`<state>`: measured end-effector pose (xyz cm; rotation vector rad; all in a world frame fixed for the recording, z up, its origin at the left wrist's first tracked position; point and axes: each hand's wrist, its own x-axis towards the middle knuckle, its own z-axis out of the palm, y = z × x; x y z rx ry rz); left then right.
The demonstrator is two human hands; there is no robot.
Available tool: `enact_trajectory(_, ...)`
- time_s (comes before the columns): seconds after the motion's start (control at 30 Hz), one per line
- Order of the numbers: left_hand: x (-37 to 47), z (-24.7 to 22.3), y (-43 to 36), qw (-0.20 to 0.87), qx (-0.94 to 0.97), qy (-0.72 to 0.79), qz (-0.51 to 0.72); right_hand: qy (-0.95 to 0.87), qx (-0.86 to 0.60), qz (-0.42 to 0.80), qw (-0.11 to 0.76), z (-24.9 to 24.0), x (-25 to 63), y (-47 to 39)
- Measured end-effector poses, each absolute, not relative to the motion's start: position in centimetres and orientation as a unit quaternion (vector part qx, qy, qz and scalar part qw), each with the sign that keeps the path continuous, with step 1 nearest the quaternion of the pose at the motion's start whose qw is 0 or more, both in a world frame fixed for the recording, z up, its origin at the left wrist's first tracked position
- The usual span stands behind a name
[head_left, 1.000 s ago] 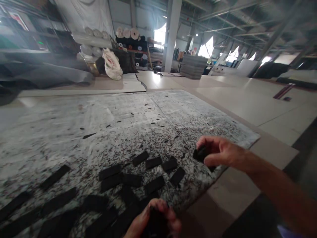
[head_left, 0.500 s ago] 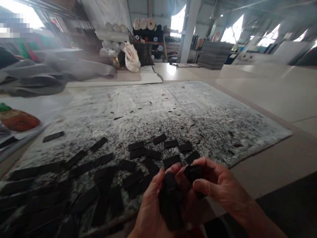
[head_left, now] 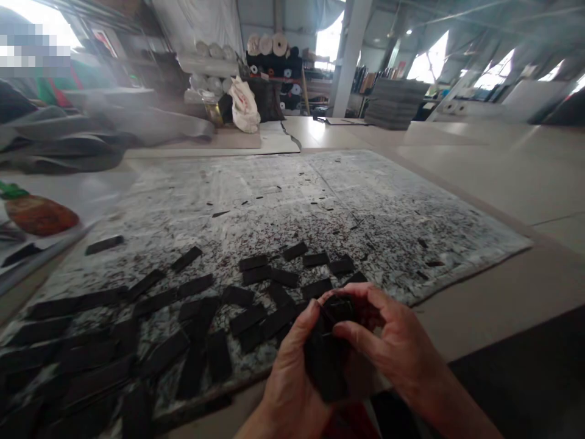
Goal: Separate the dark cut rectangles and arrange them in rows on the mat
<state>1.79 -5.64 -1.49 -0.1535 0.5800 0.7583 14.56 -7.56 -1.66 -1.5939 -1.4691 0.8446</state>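
Observation:
My left hand is closed round a stack of black rectangular pieces, thumb along its near-left side. At the top of that stack, my right hand pinches a dark piece between thumb and fingers. That piece now touches the stack; its exact shape is hard to make out. Many similar black strips lie scattered and overlapping on the worn white board, left of and beyond my hands.
Dark scraps litter the board. At the left lies a sheet with a carrot-like orange picture, and behind it grey cloth. A white bag stands at the back, with fabric rolls and a grey stack farther off.
My right hand has moved left with the dark piece, bringing it against the top of the stack in my left hand. The two hands are now close together.

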Motion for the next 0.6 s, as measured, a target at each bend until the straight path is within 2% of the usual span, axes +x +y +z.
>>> enact_trajectory(0.1, 2.1, -1.1, -5.9, 0.879, -0.062, 0.311, 0.355, -0.642, -0.624, 0.245, 0.372, -1.2, 14.2, -7.7)
enact_trajectory(0.27, 2.2, -0.9, -5.7, 0.87, -0.063, 0.341, 0.352, -0.686, -0.593, 0.234, 0.352, 0.3, 16.7, -7.3)
enact_trajectory(0.33, 2.0, -0.8, -5.6, 0.852, -0.078, 0.368, 0.364, -0.661, -0.637, 0.161, 0.361, 0.0, 18.6, -6.4)
enact_trajectory(0.4, 1.7, -0.8, -5.5, 0.851, -0.09, 0.372, 0.358, -0.67, -0.656, 0.101, 0.332, -0.9, 20.1, -5.3)
enact_trajectory(0.6, 0.7, -2.5, -5.5, 0.918, -0.058, 0.21, 0.332, -0.738, -0.617, 0.088, 0.258, -3.0, 21.5, -3.4)
